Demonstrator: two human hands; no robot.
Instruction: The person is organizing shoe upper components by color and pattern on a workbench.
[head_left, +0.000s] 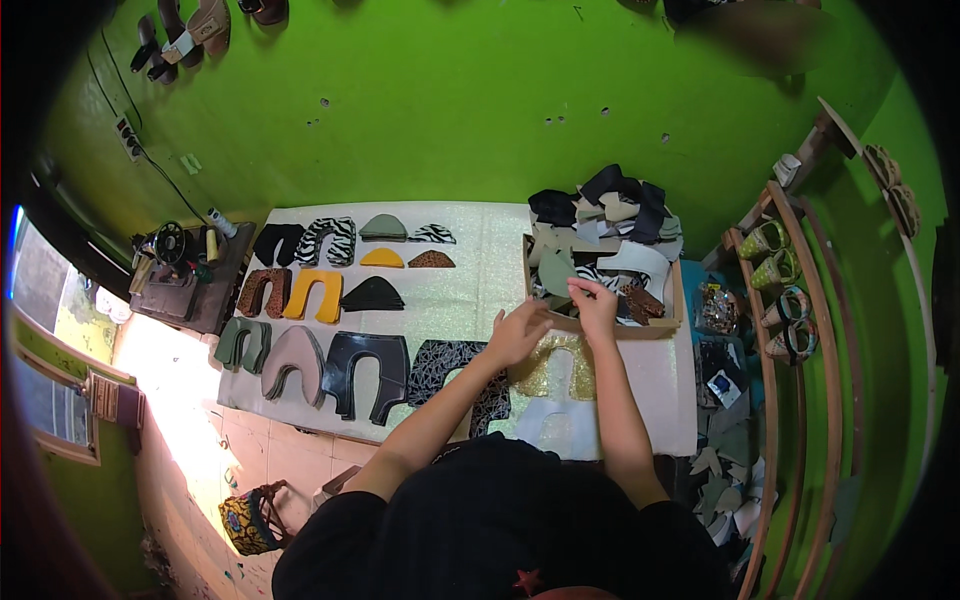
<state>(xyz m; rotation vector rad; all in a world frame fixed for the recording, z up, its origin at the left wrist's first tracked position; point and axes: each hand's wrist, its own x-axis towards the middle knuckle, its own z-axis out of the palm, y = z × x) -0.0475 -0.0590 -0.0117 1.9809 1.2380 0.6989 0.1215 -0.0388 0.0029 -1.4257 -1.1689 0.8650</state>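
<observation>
My right hand point(597, 303) pinches a grey-green curved cut piece point(556, 272) above an open cardboard box point(657, 329) at the table's right side. Just left of it, my left hand point(519, 332) hovers by the box's front left corner, thumb apart from the fingers and nothing visible in it. Inside the box lie mixed scraps, among them a zebra-print piece, a white curved piece point(640, 258) and a brown spotted piece point(641, 302). Below my hands, a glittery gold U-shaped piece point(535, 376) and a white U-shaped piece point(540, 428) rest on the table.
Rows of U-shaped and half-moon pieces cover the left of the white table point(480, 260), including yellow ones point(314, 296) and a shiny dark one point(345, 360). Dark scraps point(610, 190) pile behind the box. A sewing machine point(172, 243) stands left; a wooden shoe rack point(815, 400) stands right.
</observation>
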